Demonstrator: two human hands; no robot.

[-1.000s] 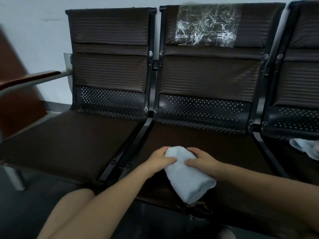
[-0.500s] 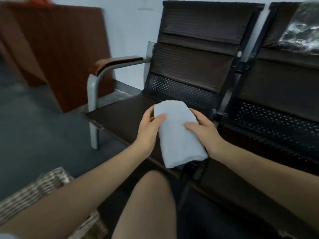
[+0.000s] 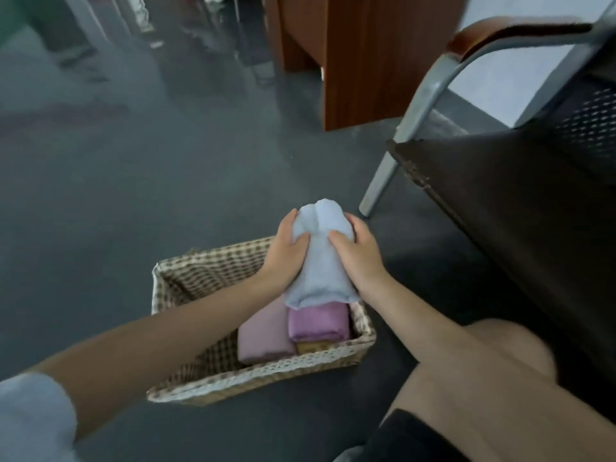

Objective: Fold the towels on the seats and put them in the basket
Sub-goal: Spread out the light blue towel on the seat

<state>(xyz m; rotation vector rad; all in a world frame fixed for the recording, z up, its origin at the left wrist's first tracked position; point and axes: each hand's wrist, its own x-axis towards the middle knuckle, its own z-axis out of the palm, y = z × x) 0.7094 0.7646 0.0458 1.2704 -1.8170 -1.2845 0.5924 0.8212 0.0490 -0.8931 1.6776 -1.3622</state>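
Note:
A folded pale blue towel is held between both hands above the far right part of the woven basket on the floor. My left hand grips its left side and my right hand grips its right side, thumbs on top. Inside the basket lie a folded pink towel and a folded purple towel, partly covered by the blue towel's lower end.
The dark seat with its grey metal leg and wooden armrest stands at the right. A brown wooden cabinet is behind. My bare knee is at the lower right. Dark grey floor surrounds the basket.
Both hands lifted the folded blue towel off the seat and carried it left and down to over the basket. The view swung from the seats to the floor.

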